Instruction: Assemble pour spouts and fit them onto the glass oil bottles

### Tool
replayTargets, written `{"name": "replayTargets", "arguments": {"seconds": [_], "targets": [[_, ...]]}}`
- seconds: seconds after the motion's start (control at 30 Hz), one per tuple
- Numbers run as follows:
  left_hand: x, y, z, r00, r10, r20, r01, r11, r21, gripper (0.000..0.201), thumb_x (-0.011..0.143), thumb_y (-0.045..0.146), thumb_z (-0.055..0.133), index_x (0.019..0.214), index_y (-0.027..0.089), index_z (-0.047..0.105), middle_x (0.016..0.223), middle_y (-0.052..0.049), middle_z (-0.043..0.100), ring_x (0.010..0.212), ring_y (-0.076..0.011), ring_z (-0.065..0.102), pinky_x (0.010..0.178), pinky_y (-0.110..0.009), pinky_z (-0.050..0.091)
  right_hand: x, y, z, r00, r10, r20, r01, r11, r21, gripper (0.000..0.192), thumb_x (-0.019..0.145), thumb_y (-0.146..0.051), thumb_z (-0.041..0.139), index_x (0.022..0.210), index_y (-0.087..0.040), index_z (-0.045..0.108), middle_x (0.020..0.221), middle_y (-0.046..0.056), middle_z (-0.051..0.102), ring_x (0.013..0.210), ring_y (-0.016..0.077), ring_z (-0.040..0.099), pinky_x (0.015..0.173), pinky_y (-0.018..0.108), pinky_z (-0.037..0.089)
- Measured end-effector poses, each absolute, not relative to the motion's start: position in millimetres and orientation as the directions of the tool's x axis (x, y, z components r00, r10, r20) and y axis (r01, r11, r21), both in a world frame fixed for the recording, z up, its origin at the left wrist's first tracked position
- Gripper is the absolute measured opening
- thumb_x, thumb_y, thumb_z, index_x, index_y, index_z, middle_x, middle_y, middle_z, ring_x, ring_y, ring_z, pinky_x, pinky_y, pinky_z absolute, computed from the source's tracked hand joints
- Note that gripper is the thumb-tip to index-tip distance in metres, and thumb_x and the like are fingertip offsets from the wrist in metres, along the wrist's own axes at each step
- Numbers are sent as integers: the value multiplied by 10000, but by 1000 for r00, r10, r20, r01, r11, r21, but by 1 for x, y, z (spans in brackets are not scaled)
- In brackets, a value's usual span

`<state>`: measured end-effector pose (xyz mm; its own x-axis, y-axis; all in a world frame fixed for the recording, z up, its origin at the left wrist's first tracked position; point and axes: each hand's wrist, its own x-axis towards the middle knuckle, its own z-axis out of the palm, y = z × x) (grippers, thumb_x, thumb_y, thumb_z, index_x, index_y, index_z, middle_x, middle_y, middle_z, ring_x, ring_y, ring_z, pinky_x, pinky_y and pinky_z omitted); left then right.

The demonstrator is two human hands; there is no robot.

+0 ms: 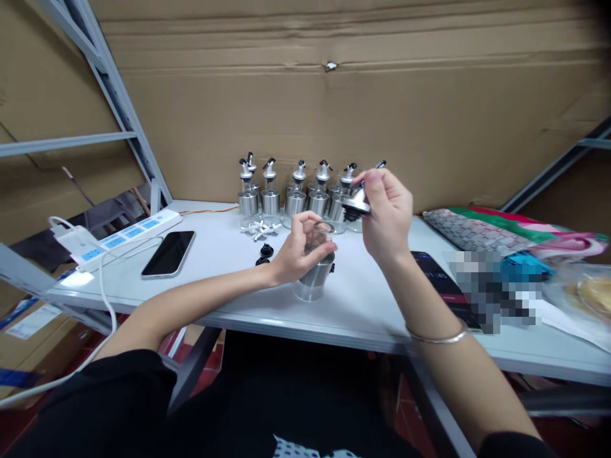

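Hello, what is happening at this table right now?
A person sits at a white table. The left hand grips a small glass bottle with a steel sleeve that stands open on the table. The right hand holds a metal pourer cap just above and to the right of the bottle, not yet on it. A row of capped bottles stands at the back against the cardboard. A phone and a power strip lie to the left.
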<state>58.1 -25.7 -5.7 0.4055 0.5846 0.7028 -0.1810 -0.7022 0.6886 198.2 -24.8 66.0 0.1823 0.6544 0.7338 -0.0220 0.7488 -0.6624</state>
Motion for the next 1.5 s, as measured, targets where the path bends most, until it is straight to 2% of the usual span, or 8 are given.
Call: {"name": "replayTargets", "arguments": {"seconds": [0.17,0.37,0.53,0.67,0.9,1.17,1.33,1.5], "targets": [[60,-34,-9,360,579,731,-99,-756,647,514,870,342,551,1244,255,210,895,-29,554,820,-174,619,743,-351,518,188,-38,78,46,601,798,122,789,-602,251,839,-388,619,684,-199,567,575,-53,426,478,45,363,457,215,252],[60,-30,-14,353,540,764,-122,-783,610,613,814,245,593,1279,257,194,847,3,556,793,-160,628,732,-322,512,186,-36,66,119,516,848,220,819,-530,232,861,-333,600,681,-208,524,574,-54,422,466,53,333,449,236,247],[60,-29,-15,346,502,793,-127,-812,569,726,788,240,619,1334,269,142,844,9,558,748,-152,631,705,-317,514,178,-37,64,97,523,847,225,817,-531,279,811,-319,661,618,-210,491,512,-68,378,433,52,290,440,247,221],[58,-30,-14,361,543,758,-82,-791,606,797,773,253,629,1391,268,127,793,18,579,718,-159,627,690,-318,509,174,-35,62,116,535,837,184,817,-547,371,846,-389,602,565,-216,430,494,-60,344,438,67,316,449,248,256],[59,-29,-17,349,578,738,-92,-762,641,712,766,264,632,1347,236,221,804,12,599,707,-142,618,671,-284,500,175,-28,61,81,555,828,168,811,-560,412,858,-484,540,556,-224,439,508,-40,403,468,94,365,487,257,323],[59,-31,-17,348,535,770,-87,-799,595,684,763,275,641,1324,238,251,847,-3,618,685,-137,620,603,-253,471,178,-32,57,-28,579,815,195,803,-564,366,883,-406,535,586,-214,443,547,-42,429,490,81,348,520,254,315],[57,-34,-18,363,552,751,-68,-788,612,449,750,335,676,1085,218,401,801,12,630,659,-135,617,592,-245,459,180,-38,60,-147,579,802,240,808,-539,404,869,-469,535,580,-223,398,518,-53,331,478,88,290,499,258,282],[56,-38,-13,370,625,687,36,-749,662,386,706,406,713,921,194,473,780,-4,628,665,-149,592,598,-264,456,178,-40,66,-166,574,802,262,810,-525,385,827,-429,584,561,-220,401,502,-63,320,463,81,285,505,261,263]]}}
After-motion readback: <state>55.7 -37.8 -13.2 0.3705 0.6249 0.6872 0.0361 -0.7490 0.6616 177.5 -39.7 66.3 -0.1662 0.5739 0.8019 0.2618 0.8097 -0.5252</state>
